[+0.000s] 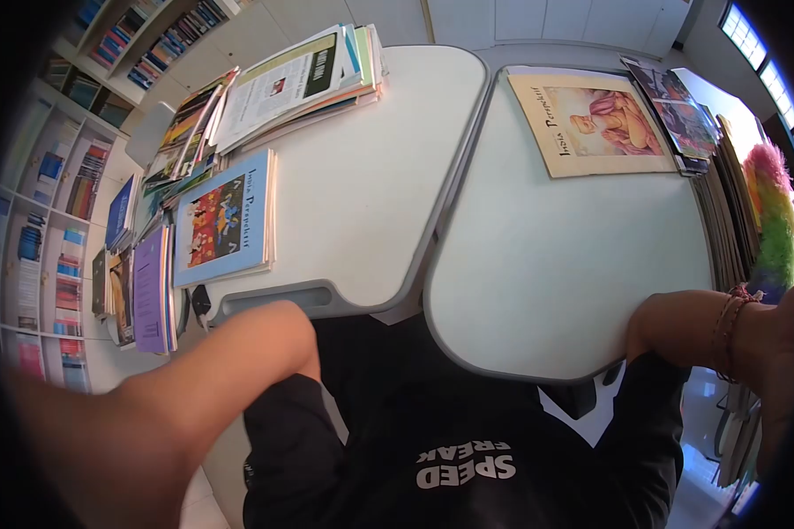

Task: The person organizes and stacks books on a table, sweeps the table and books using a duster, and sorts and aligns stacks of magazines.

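Note:
At the lower left, my left forearm is raised close to the camera, and my left hand (88, 428) is a blur running into the dark rim, its fingers hidden. My right hand (772, 348), past a wrist with thin bracelets (729, 333), reaches the right rim; its fingers cannot be seen either. What either hand holds, if anything, is out of sight. Nearest my right hand is a rainbow-coloured fluffy duster (772, 212). A blue magazine stack (225, 220) and a purple booklet stack (154, 286) lie beyond my left forearm.
Two white tables (362, 203) (573, 256) stand side by side. Magazines and papers (291, 88) are piled at the back left. A cream magazine (591, 123) lies on the right table beside dark-covered ones (675, 110). Bookshelves (57, 220) line the left; stacked files (732, 203) stand right.

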{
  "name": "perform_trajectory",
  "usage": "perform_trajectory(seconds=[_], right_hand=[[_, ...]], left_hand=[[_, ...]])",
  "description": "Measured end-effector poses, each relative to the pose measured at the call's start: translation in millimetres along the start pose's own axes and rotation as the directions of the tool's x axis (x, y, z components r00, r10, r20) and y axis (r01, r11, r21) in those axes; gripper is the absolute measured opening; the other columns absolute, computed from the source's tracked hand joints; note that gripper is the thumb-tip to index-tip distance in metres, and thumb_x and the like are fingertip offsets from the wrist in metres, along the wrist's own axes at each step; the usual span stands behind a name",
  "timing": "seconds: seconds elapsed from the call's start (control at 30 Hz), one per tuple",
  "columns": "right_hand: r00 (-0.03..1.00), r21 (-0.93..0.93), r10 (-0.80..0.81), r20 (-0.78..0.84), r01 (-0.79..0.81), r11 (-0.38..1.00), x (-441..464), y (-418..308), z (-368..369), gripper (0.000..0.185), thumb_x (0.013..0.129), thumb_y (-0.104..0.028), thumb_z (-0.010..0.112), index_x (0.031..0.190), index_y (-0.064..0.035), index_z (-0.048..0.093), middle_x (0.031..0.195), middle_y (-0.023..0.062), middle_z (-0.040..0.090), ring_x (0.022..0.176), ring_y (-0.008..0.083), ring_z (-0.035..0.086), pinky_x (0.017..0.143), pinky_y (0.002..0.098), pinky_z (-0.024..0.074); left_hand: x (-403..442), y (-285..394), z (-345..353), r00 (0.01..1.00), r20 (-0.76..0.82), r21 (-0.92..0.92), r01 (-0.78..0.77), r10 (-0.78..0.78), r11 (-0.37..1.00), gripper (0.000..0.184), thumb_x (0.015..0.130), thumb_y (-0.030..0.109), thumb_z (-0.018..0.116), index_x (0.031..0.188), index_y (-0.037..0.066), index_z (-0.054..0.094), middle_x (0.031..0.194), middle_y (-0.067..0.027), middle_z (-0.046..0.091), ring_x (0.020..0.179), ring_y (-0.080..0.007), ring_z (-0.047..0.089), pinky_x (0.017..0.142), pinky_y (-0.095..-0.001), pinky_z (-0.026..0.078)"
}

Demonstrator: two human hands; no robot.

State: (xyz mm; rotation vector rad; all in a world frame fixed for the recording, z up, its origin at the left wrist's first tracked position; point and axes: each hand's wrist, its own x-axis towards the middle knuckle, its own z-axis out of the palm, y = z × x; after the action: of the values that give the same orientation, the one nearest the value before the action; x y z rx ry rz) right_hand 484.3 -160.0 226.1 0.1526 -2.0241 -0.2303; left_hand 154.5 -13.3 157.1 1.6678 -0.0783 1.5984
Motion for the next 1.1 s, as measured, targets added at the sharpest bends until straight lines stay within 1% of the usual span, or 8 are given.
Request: perform_trajectory(seconds=[0.5, 0.7, 0.83, 0.93, 0.97, 1.0, 1.07, 1.1], right_hand=[[0.999, -0.184, 0.021, -0.044, -0.028, 0.982, 7, 0, -14, 0.034, 0.092, -0.015, 0.073, 0.125, -0.0114, 0.066, 0.116, 0.0034, 0.071, 0.097, 0.0169, 0.066, 0.083, 0.0309, 0.0552], [0.946, -0.483, 0.229, -0.228, -0.314, 0.817, -32, 51, -51, 0.036, 0.091, -0.014, 0.076, 0.125, -0.0121, 0.066, 0.115, 0.0024, 0.071, 0.095, 0.0161, 0.066, 0.082, 0.0302, 0.055], [0.775, -0.678, 0.591, -0.225, -0.56, 0.476, -116, 101, -34, 0.037, 0.09, -0.014, 0.077, 0.125, -0.0125, 0.066, 0.114, 0.0017, 0.071, 0.094, 0.0156, 0.066, 0.081, 0.0297, 0.0549], [0.328, -0.74, 0.941, -0.088, -0.654, 0.159, -191, 92, 17, 0.055, 0.091, -0.032, 0.077, 0.138, -0.0104, 0.059, 0.136, 0.0102, 0.064, 0.115, 0.0275, 0.062, 0.099, 0.0419, 0.0496], [0.368, -0.788, 0.93, -0.013, -0.576, 0.217, -223, 90, 31, 0.063, 0.091, -0.039, 0.076, 0.142, -0.0099, 0.056, 0.143, 0.014, 0.059, 0.122, 0.0316, 0.06, 0.105, 0.0448, 0.0465], [0.177, -0.792, 0.984, 0.035, -0.595, 0.135, -235, 84, 42, 0.072, 0.092, -0.046, 0.072, 0.148, -0.0057, 0.049, 0.15, 0.02, 0.051, 0.131, 0.0389, 0.054, 0.111, 0.0511, 0.0394], [0.279, -0.838, 0.959, 0.054, -0.509, 0.195, -254, 77, 57, 0.069, 0.091, -0.041, 0.073, 0.144, -0.0034, 0.049, 0.144, 0.0227, 0.054, 0.127, 0.0383, 0.057, 0.106, 0.0504, 0.0444], [0.311, -0.852, 0.949, 0.061, -0.479, 0.212, -256, 74, 62, 0.068, 0.091, -0.039, 0.073, 0.143, -0.0026, 0.049, 0.142, 0.0236, 0.055, 0.126, 0.0381, 0.057, 0.105, 0.0502, 0.0461]], left_hand=[[72, 32, -4, 0.979, 0.093, -0.117, -0.172, 0.183, 0.978, 0.065, 0.102, 0.045, 0.03, 0.145, 0.0, 0.051, 0.149, -0.0258, 0.051, 0.133, -0.0416, 0.053, 0.117, -0.0525, 0.034], [121, 3, 11, 0.968, 0.041, -0.158, -0.24, 0.249, 0.958, 0.065, 0.102, 0.044, 0.03, 0.145, 0.0, 0.051, 0.149, -0.0261, 0.05, 0.134, -0.0423, 0.053, 0.118, -0.0532, 0.034], [110, -86, 38, 0.997, -0.052, 0.044, -0.047, 0.049, 0.998, 0.059, 0.105, 0.042, 0.031, 0.146, 0.003, 0.049, 0.147, -0.021, 0.054, 0.124, -0.0326, 0.061, 0.103, -0.0439, 0.045], [58, -137, 49, 0.945, 0.154, 0.322, 0.227, -0.287, 0.919, 0.051, 0.106, 0.033, 0.037, 0.148, 0.007, 0.047, 0.143, -0.0099, 0.057, 0.109, -0.0203, 0.065, 0.089, -0.0312, 0.046], [43, -156, 50, 0.904, 0.238, 0.33, 0.268, -0.354, 0.905, 0.044, 0.109, 0.034, 0.044, 0.143, 0.006, 0.047, 0.12, -0.0092, 0.062, 0.084, -0.0143, 0.059, 0.079, -0.028, 0.045], [28, -162, 51, 0.828, 0.268, 0.385, 0.376, -0.493, 0.843, 0.052, 0.109, 0.041, 0.045, 0.144, 0.004, 0.047, 0.112, -0.0096, 0.062, 0.081, -0.0147, 0.058, 0.076, -0.0289, 0.045], [-3, -173, 52, 0.61, 0.307, 0.534, 0.525, -0.731, 0.663, 0.068, 0.107, 0.055, 0.047, 0.144, -0.002, 0.045, 0.096, -0.0103, 0.062, 0.074, -0.0154, 0.058, 0.07, -0.0307, 0.045], [-9, -173, 54, 0.61, 0.309, 0.533, 0.525, -0.73, 0.664, 0.068, 0.107, 0.055, 0.047, 0.144, -0.002, 0.045, 0.096, -0.0103, 0.062, 0.074, -0.0154, 0.058, 0.07, -0.0307, 0.045]])
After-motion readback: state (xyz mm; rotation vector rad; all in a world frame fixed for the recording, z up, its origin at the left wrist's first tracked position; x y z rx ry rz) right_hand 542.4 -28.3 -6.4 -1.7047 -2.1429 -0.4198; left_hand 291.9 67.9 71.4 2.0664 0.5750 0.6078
